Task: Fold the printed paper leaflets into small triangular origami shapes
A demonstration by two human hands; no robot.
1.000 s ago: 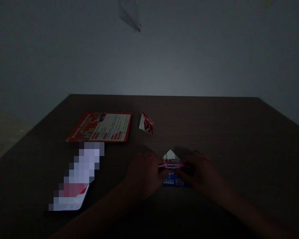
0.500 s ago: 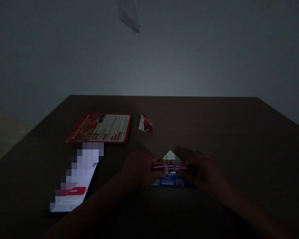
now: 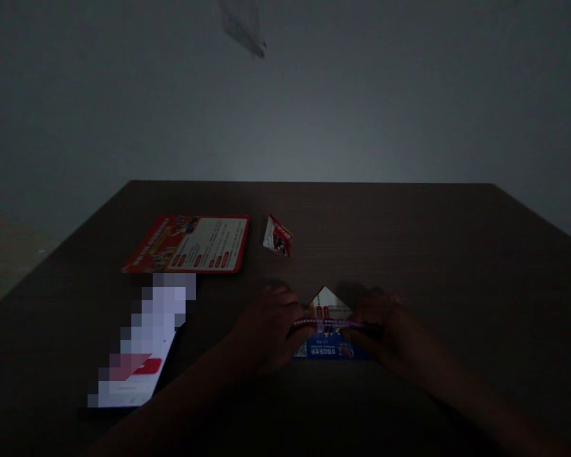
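Observation:
A sheet of printed paper [image 3: 330,348] lies on the dark table, its lower part blue and its top a pale triangular point. Across its middle runs a raised purple-red folded strip. My left hand [image 3: 271,327] pinches the left end of that strip between thumb and fingers. At the right end, my right hand [image 3: 385,327] has its fingers closed on the same fold. Both hands rest low over the tabletop, and dim light blurs the fingertips.
Beyond my hands stands a small folded red and white paper piece [image 3: 278,237]. A red and white printed sheet [image 3: 209,244] lies at the back left of the table [image 3: 385,228]. Nearer is a lit phone [image 3: 137,381], partly pixelated. A clear plastic piece [image 3: 243,25] shows against the wall.
The raised strip has become narrower as it tips flatter. My left hand's fingers have shifted slightly, and more of their knuckles show. The view has moved a little.

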